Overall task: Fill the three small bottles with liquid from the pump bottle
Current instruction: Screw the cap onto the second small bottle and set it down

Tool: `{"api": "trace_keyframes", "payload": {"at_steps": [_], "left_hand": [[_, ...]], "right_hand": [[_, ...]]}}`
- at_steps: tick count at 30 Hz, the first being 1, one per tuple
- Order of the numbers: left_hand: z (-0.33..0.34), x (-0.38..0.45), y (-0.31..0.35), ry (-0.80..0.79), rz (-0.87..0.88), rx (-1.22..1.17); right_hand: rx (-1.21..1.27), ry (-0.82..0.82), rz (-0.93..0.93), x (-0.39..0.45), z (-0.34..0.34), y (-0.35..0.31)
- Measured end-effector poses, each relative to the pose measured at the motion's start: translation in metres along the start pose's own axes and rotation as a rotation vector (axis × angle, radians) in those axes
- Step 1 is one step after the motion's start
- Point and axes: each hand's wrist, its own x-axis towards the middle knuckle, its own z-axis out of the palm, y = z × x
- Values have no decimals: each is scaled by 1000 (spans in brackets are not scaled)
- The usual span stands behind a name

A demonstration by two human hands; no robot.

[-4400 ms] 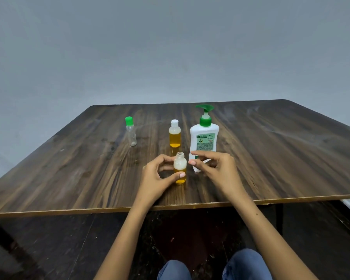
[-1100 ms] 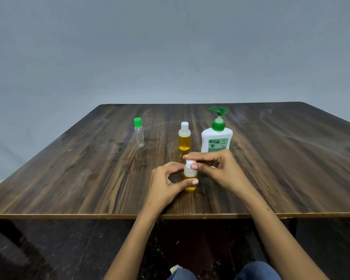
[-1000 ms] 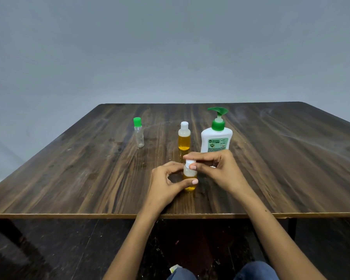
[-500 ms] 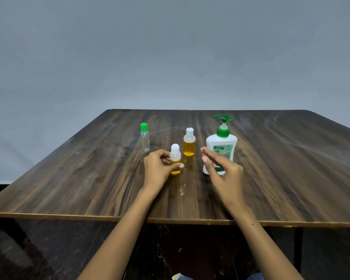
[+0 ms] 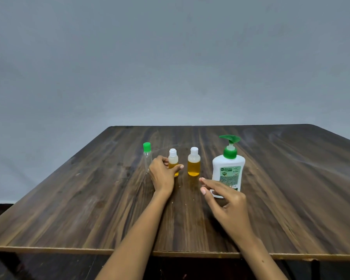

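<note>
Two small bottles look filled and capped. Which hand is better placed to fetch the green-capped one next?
Left, probably. The left hand grips a capped amber-filled bottle right beside the clear green-capped bottle. The right hand hovers open by the pump bottle, two bottles farther away.

Dark wood-grain table [image 5: 291,199] (slight sheen), clear plastic bottles [image 5: 194,162], white pump bottle [image 5: 228,172]

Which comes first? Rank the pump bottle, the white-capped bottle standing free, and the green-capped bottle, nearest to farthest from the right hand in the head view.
1. Pump bottle: just behind the right hand, whose fingers overlap its base.
2. Free-standing white-capped bottle: left of those fingers, mid-row.
3. Green-capped bottle: far left, beyond the left hand and the bottle it holds.
</note>
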Motion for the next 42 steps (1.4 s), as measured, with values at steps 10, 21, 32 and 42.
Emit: {"api": "trace_keyframes", "payload": {"at_steps": [10,21,32,42], "left_hand": [[-9,-2,0,-3,17,-34],[-76,11,-18,120,-16,-12],[-55,44,-33,-43,-115,94],[-82,9,-29,-173,-29,-115]], "right_hand": [[-1,0,45,-1,-1,0],[-51,-109,10,2,14,-12],[-63,-205,-11,3,28,-16],[-77,-229,3,0,-2,-18]]}}
